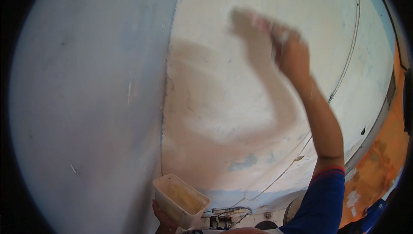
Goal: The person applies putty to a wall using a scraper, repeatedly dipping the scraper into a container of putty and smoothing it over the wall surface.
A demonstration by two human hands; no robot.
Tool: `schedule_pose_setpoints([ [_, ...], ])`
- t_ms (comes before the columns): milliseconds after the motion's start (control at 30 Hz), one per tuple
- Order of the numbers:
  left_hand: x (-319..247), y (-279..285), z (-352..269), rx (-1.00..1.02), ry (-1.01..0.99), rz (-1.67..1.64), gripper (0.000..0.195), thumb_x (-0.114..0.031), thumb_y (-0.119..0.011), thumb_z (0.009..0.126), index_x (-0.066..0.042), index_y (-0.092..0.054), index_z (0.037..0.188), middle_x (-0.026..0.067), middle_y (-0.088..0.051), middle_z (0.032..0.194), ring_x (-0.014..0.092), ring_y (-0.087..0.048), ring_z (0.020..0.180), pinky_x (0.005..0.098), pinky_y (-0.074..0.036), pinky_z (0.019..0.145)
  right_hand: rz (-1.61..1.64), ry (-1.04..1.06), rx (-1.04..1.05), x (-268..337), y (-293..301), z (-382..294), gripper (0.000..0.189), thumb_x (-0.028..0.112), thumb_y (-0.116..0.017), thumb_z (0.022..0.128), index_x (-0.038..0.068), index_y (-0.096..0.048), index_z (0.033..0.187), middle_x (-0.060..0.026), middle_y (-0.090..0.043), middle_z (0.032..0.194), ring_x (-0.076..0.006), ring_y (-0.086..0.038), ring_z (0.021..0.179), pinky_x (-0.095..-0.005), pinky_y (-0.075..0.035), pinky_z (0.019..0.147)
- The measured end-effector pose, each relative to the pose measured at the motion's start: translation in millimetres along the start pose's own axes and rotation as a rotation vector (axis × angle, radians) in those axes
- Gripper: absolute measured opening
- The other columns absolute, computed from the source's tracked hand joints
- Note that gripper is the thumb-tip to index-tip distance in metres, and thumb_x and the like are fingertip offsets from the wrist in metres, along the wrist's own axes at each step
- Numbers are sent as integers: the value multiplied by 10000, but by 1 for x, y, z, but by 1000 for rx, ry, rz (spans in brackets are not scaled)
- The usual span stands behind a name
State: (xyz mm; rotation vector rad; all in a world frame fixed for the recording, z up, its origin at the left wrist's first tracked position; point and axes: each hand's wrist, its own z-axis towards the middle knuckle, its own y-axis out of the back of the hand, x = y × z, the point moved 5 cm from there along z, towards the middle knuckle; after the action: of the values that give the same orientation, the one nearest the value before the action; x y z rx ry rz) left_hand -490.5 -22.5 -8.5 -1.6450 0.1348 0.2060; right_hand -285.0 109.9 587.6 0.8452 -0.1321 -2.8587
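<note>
My right hand (pixel 292 51) is raised high against the cream-painted wall (pixel 226 105), its fingers closed around a blurred brush-like tool (pixel 260 23). The pinkish end of that tool points up and left, close to the wall; motion blur hides whether it touches. Low in the view, my left hand (pixel 165 221) supports a pale rectangular plastic tub (pixel 157 182) from its left side and below. The tub is tilted, with some yellowish material (pixel 185 197) inside. Shadows of my arm and the tool fall on the wall.
A blue-grey wall (pixel 87 88) meets the cream wall at a corner on the left. A thin cable (pixel 350 51) runs down the cream wall. Loose wires (pixel 240 209) lie near the floor. At right are an orange patchy wall (pixel 377 156) and part of a blue garment (pixel 371 213).
</note>
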Motion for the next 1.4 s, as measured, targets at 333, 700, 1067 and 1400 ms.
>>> schedule_pose_setpoints([
  [333, -5, -11, 1, -4, -39, 2, 836, -733, -382, 919, -168, -383, 1535, 118, -465, 1500, 349, -473, 1349, 532, -399, 1115, -183, 367, -196, 25, -36, 9, 359, 238, -677, 876, 144, -711, 1221, -114, -681, 1281, -267, -680, 1133, -421, -532, 980],
  [700, 5, 0, 2, -7, -1, -16, 843, -735, -380, 918, -163, -379, 1537, 124, -460, 1505, 353, -473, 1349, 537, -399, 1114, -51, -134, -97, -38, 3, 133, 308, 36, -573, 924, 70, -703, 1201, -166, -733, 1109, -338, -716, 974, -465, -563, 873],
  [1067, -11, 13, -4, 8, -54, -17, 849, -738, -377, 917, -159, -376, 1538, 131, -454, 1510, 357, -473, 1349, 541, -398, 1113, 92, 95, 321, 62, 2, 18, 282, 282, -569, 1002, 154, -727, 1196, -234, -700, 834, -386, -691, 733, -489, -548, 698],
  [1400, -11, 4, -14, 51, -53, -1, 842, -727, -366, 927, -157, -370, 1547, 119, -451, 1518, 366, -460, 1366, 560, -392, 1117, -8, 423, -177, 82, -44, 0, 372, 199, -679, 845, 108, -710, 1205, -88, -749, 1116, -254, -667, 1173, -378, -567, 947],
])
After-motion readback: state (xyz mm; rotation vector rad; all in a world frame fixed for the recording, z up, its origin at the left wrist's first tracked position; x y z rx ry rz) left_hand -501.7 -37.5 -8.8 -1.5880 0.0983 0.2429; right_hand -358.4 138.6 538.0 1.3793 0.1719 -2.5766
